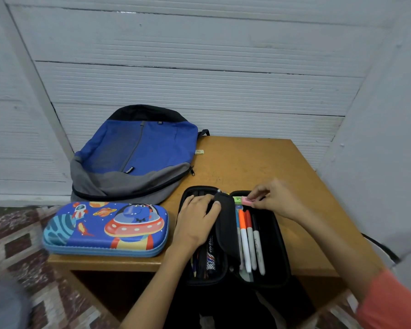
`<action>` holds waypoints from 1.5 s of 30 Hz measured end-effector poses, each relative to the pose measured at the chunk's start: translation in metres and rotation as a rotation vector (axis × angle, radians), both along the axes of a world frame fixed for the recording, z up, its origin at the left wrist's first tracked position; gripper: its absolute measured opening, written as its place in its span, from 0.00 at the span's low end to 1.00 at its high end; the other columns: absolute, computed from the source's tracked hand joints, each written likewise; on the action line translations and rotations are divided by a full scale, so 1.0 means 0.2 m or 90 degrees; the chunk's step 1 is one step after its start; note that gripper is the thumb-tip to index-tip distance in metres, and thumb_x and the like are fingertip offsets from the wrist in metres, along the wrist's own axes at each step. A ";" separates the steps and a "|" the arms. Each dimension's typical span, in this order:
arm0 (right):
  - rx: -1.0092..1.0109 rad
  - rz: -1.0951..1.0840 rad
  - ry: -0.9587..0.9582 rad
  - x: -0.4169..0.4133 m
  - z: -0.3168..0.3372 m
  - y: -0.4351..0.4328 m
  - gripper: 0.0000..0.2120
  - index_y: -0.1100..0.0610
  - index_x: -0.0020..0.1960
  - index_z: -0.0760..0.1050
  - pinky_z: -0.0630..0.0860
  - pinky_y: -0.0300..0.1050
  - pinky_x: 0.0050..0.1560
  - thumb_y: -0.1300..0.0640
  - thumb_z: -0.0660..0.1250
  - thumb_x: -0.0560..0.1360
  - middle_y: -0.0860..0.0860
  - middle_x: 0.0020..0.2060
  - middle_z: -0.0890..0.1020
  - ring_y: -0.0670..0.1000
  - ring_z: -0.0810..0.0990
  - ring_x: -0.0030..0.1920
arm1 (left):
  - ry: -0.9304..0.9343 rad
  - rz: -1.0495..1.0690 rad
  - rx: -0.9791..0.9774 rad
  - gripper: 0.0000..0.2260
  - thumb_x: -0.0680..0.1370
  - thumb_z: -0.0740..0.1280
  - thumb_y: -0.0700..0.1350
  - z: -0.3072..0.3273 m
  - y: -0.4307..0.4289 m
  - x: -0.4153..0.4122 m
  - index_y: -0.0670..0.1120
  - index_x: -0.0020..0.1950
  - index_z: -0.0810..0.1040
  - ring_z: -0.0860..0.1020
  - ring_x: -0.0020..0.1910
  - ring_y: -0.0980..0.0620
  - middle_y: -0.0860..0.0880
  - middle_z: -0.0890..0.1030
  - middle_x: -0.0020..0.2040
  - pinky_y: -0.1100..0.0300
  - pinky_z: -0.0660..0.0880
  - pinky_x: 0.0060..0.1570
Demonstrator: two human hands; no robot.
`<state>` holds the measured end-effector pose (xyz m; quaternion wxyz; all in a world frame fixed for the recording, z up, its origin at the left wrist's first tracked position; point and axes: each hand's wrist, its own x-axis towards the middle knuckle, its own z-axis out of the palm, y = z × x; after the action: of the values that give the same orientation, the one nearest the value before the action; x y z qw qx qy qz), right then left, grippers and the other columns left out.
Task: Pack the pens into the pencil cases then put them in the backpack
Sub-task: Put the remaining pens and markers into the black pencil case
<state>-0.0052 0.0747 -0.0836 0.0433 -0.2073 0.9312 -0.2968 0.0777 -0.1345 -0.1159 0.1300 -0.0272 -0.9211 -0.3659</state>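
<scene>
White ribbed wall panels stand behind a small wooden table (259, 162), with a patterned red-and-cream rug on the floor to the left. A blue, grey and black backpack (133, 153) lies flat on the far left part of the table, its black top toward the wall and its grey base toward the person. Just in front of it sits a closed pencil case with a space cartoon (105, 229), its long axis running left to right along the near edge.

To the right lies a black pencil case (277, 238), opened like a book, its long axis running from the person toward the wall and its near end overhanging the table edge. In its right half lie three pens side by side, parallel to the case with their caps pointing toward the wall: an orange-capped marker (244, 241), a red-capped marker (250, 233) and a black-capped marker (258, 248). More pens (209, 257) lie in the left half, seemingly under mesh.

The left hand (197, 219) lies on the left half, thumb tip touching the centre flap (227, 224); it appears to press rather than grip. The right hand (273, 198) pinches a pink eraser (246, 201) between thumb and fingertips at the far end of the right half, beside a green item (236, 199). A small eraser (199, 151) lies on the table by the backpack.
</scene>
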 end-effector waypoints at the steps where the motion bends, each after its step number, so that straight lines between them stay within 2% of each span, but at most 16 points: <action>1: 0.004 0.004 0.004 0.01 0.00 0.00 0.08 0.56 0.48 0.84 0.75 0.29 0.39 0.63 0.75 0.69 0.47 0.41 0.84 0.44 0.81 0.42 | 0.000 0.000 0.000 0.13 0.82 0.55 0.50 0.00 0.00 0.00 0.48 0.58 0.77 0.65 0.53 0.62 0.51 0.79 0.55 0.59 0.59 0.67; 6: 0.030 0.014 0.029 0.03 -0.01 -0.04 0.08 0.56 0.49 0.84 0.71 0.25 0.37 0.63 0.75 0.70 0.47 0.42 0.83 0.39 0.78 0.40 | 0.002 0.003 -0.002 0.13 0.82 0.55 0.50 0.00 0.00 0.00 0.48 0.58 0.77 0.67 0.54 0.61 0.51 0.79 0.55 0.59 0.60 0.67; 10: 0.070 0.024 0.056 0.03 -0.02 -0.06 0.07 0.55 0.49 0.85 0.71 0.28 0.40 0.58 0.75 0.71 0.47 0.44 0.83 0.41 0.78 0.42 | -0.002 0.011 0.001 0.13 0.82 0.55 0.51 -0.01 0.00 0.00 0.49 0.57 0.77 0.67 0.53 0.60 0.51 0.79 0.54 0.56 0.63 0.66; 12: 0.078 0.026 0.060 0.03 -0.02 -0.06 0.08 0.55 0.49 0.85 0.76 0.36 0.45 0.58 0.75 0.71 0.48 0.46 0.83 0.44 0.79 0.44 | -0.006 0.011 0.001 0.13 0.82 0.55 0.52 -0.01 0.00 -0.01 0.49 0.57 0.76 0.69 0.55 0.58 0.51 0.79 0.53 0.55 0.64 0.65; 14: 0.084 0.024 0.057 0.03 -0.02 -0.06 0.09 0.55 0.50 0.85 0.77 0.40 0.50 0.60 0.75 0.70 0.48 0.46 0.82 0.46 0.78 0.47 | -0.002 0.009 -0.001 0.13 0.82 0.55 0.51 -0.01 0.00 0.00 0.49 0.57 0.77 0.68 0.54 0.60 0.51 0.79 0.54 0.55 0.64 0.66; 17: 0.085 0.023 0.065 0.05 -0.02 -0.07 0.09 0.55 0.52 0.84 0.74 0.38 0.50 0.60 0.74 0.71 0.47 0.46 0.80 0.46 0.77 0.48 | 0.003 0.007 -0.001 0.14 0.82 0.55 0.51 -0.01 0.00 0.00 0.48 0.58 0.77 0.66 0.53 0.61 0.50 0.79 0.55 0.56 0.63 0.67; 20: 0.075 0.003 0.071 0.06 -0.03 -0.08 0.08 0.55 0.51 0.84 0.74 0.40 0.51 0.61 0.73 0.72 0.49 0.48 0.80 0.47 0.77 0.49 | 0.003 0.005 0.002 0.14 0.82 0.55 0.51 -0.01 0.00 0.00 0.49 0.58 0.77 0.68 0.55 0.59 0.50 0.79 0.55 0.54 0.63 0.67; 28: 0.061 -0.012 0.061 0.06 -0.05 -0.08 0.08 0.54 0.52 0.84 0.76 0.46 0.53 0.61 0.72 0.73 0.51 0.48 0.80 0.50 0.77 0.50 | -0.003 0.004 0.000 0.13 0.82 0.54 0.52 -0.01 0.00 -0.01 0.49 0.56 0.77 0.66 0.52 0.61 0.51 0.79 0.54 0.55 0.64 0.66; 31: 0.048 -0.023 0.055 0.06 -0.03 -0.06 0.10 0.55 0.54 0.83 0.75 0.43 0.53 0.63 0.69 0.75 0.52 0.50 0.80 0.48 0.77 0.49 | 0.000 0.001 0.001 0.14 0.82 0.55 0.51 0.00 0.00 0.00 0.49 0.58 0.77 0.65 0.53 0.62 0.52 0.79 0.55 0.57 0.61 0.66; 34: 0.044 -0.037 -0.023 0.09 0.01 -0.01 0.19 0.53 0.58 0.80 0.76 0.41 0.50 0.70 0.68 0.72 0.50 0.53 0.77 0.47 0.77 0.48 | 0.007 -0.001 0.000 0.13 0.82 0.55 0.51 0.01 0.00 0.01 0.49 0.58 0.77 0.63 0.52 0.63 0.52 0.78 0.55 0.59 0.59 0.67; 37: 0.047 -0.023 -0.149 0.15 0.05 0.03 0.26 0.51 0.60 0.76 0.76 0.39 0.44 0.70 0.74 0.67 0.49 0.52 0.75 0.47 0.77 0.44 | 0.007 -0.004 0.005 0.13 0.82 0.55 0.51 0.00 0.00 0.00 0.49 0.56 0.77 0.65 0.51 0.63 0.53 0.79 0.53 0.58 0.61 0.66; 41: 0.057 0.015 -0.230 0.22 0.07 0.03 0.22 0.55 0.56 0.75 0.78 0.44 0.43 0.70 0.76 0.65 0.52 0.50 0.76 0.47 0.79 0.39 | 0.012 0.001 0.011 0.13 0.82 0.55 0.50 0.00 0.01 0.00 0.48 0.52 0.77 0.66 0.48 0.61 0.53 0.79 0.49 0.59 0.62 0.64; 45: 0.072 0.032 -0.238 0.24 0.06 0.02 0.17 0.54 0.49 0.76 0.78 0.46 0.46 0.68 0.76 0.66 0.49 0.44 0.79 0.46 0.80 0.39 | 0.018 0.003 0.005 0.12 0.82 0.55 0.50 0.01 0.01 0.01 0.48 0.51 0.77 0.65 0.46 0.63 0.55 0.77 0.47 0.59 0.62 0.62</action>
<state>0.0430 0.0784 -0.0710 0.2341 -0.1692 0.9166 -0.2764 0.0789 -0.1329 -0.1143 0.1439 -0.0296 -0.9179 -0.3688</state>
